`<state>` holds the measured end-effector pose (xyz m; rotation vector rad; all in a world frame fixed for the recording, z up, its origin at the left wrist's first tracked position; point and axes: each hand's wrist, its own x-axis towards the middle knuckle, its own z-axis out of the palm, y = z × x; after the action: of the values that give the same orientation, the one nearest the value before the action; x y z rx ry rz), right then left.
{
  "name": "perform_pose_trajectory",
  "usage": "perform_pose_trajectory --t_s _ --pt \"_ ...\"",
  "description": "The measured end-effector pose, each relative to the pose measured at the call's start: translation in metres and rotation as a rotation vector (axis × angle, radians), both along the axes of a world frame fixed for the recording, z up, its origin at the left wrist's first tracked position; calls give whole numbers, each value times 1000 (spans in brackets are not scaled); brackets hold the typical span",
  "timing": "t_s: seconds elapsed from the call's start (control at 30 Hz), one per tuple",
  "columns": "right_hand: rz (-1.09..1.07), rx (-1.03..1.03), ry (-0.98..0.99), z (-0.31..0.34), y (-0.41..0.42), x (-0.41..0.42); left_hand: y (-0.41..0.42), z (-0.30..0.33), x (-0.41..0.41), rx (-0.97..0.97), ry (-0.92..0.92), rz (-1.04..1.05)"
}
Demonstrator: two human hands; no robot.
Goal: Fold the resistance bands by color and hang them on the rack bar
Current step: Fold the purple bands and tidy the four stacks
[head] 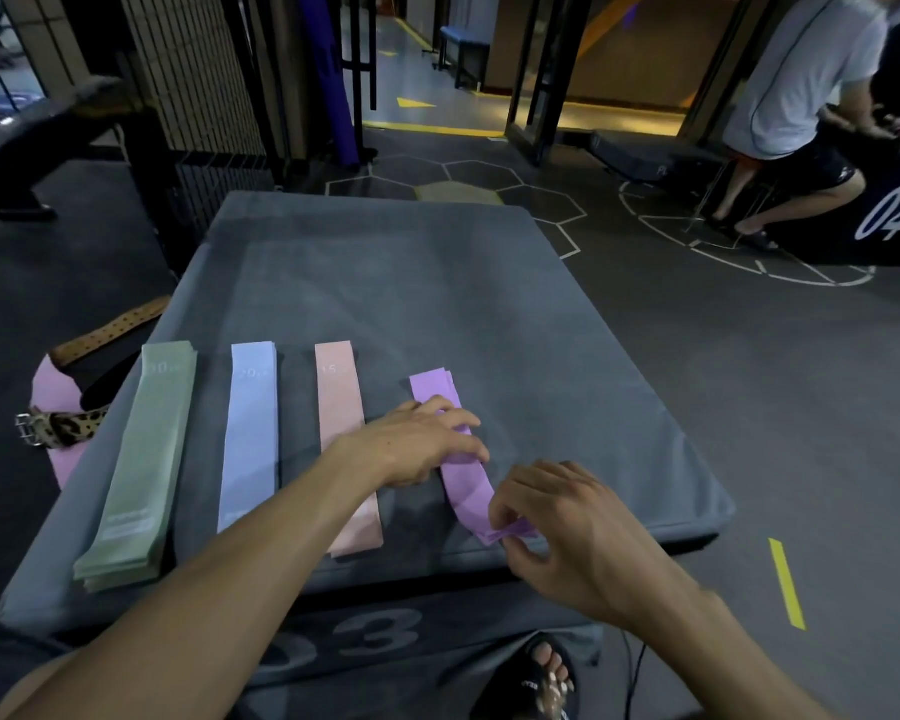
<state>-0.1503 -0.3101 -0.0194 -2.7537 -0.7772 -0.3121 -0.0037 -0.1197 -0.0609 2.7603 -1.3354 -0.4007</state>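
Observation:
Four stacks of flat resistance bands lie side by side on a grey padded box (489,304): green bands (141,459) at the left, then blue bands (250,433), pink bands (340,407) and purple bands (466,491) at the right. My left hand (422,441) rests on the middle of the purple bands with its fingers bent over them. My right hand (557,517) pinches the near end of the purple bands at the box's front edge. No rack bar can be made out.
Belts (74,418) and a pink mat lie on the floor left of the box. Another person (801,111) sits at the far right by a box marked 04. A dark metal frame (357,70) and a doorway stand behind. My sandalled foot (536,678) is below.

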Motion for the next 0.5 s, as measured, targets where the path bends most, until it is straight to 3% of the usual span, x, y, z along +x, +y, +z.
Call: perform_pose_trajectory --t_s 0.1,0.3,0.5 --pt "3 25 53 -6 -1 1 1 0 9 -85 52 77" --pt "48 58 175 -14 1 1 0 -2 31 -171 -145 384" --pt "33 91 229 -18 -4 0 -10 -15 56 -290 -113 658"
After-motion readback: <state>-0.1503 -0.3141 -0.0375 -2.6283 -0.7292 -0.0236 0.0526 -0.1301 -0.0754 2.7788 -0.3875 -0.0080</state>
